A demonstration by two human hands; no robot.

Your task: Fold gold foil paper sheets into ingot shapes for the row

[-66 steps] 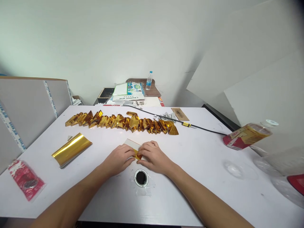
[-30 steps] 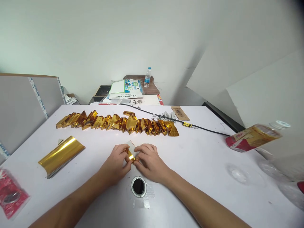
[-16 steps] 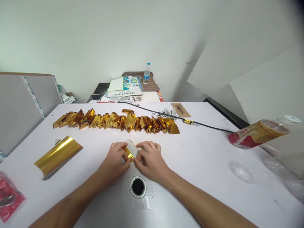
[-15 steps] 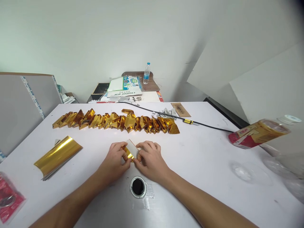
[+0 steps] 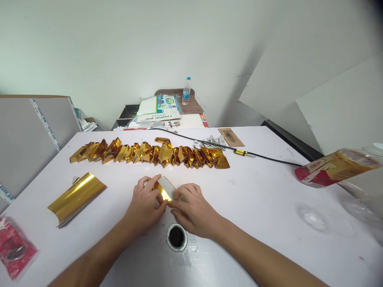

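Between my two hands lies a small sheet of gold foil paper (image 5: 164,193), with a shiny gold folded strip on its left and a pale back on its right. My left hand (image 5: 149,196) grips its left side, fingers curled along the fold. At the lower right edge, my right hand (image 5: 191,205) pinches the paper, thumb near the left thumb. Behind them stretches a row of folded gold paper pieces (image 5: 166,154). A stack of gold foil sheets (image 5: 77,198), curved on top, lies to the left. Parts of the held paper are hidden by fingers.
Just below my hands is a round dark-centred disc (image 5: 176,237) taped to the table (image 5: 254,207). A black cable (image 5: 269,158) crosses toward a tilted drink bottle (image 5: 335,167) at right. A red packet (image 5: 14,247) lies at left; a water bottle (image 5: 186,93) stands behind.
The left fingers have extended up along the paper's folded edge, and the right hand has shifted slightly down and right. More gold shows along the fold. The whole view has shifted slightly.
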